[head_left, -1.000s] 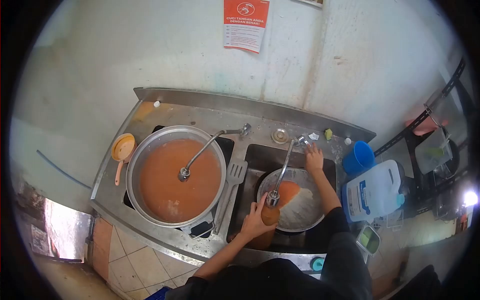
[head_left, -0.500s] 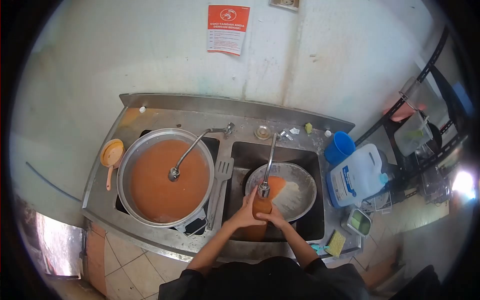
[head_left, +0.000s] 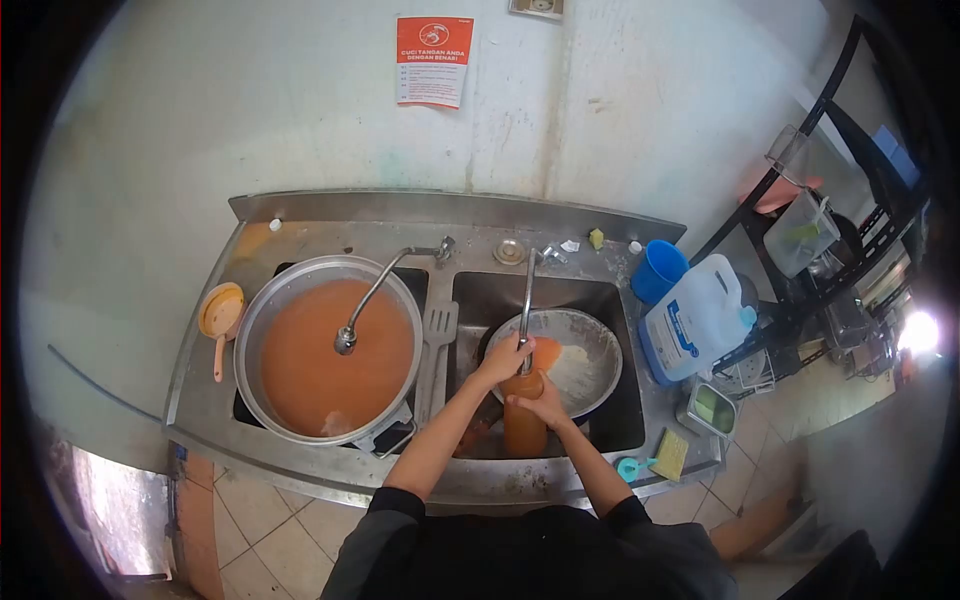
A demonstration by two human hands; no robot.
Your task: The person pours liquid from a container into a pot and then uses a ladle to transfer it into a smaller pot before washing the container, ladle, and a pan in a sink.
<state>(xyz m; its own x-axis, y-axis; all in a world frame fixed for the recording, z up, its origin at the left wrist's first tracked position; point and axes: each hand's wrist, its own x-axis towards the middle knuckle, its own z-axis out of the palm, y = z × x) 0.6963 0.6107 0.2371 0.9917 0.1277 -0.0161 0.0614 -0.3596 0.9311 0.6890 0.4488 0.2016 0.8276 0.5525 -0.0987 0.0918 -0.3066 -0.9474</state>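
My right hand (head_left: 547, 400) is wrapped round a bottle (head_left: 524, 432) of orange-brown liquid, upright in the right sink basin (head_left: 625, 425). Just above, my left hand (head_left: 506, 360) closes round the end of the right faucet (head_left: 530, 295), at the bottle's mouth. The fingers partly hide the nozzle and the bottle's top. Behind the bottle, a wide metal bowl (head_left: 597, 372) sits tilted in the basin, with an orange piece (head_left: 546, 353) and pale residue in it.
A large pot (head_left: 240, 350) of orange-brown liquid fills the left side under another faucet (head_left: 385, 270). A slotted spatula (head_left: 438, 328) lies between the basins. An orange ladle (head_left: 220, 312), blue cup (head_left: 660, 270), plastic jug (head_left: 700, 320), small container (head_left: 712, 408) and sponge (head_left: 671, 455) stand around.
My left hand has moved up from the bottle's side to the faucet end. The bottle sits lower beneath the nozzle, with my right hand still round it. The view has shifted slightly.
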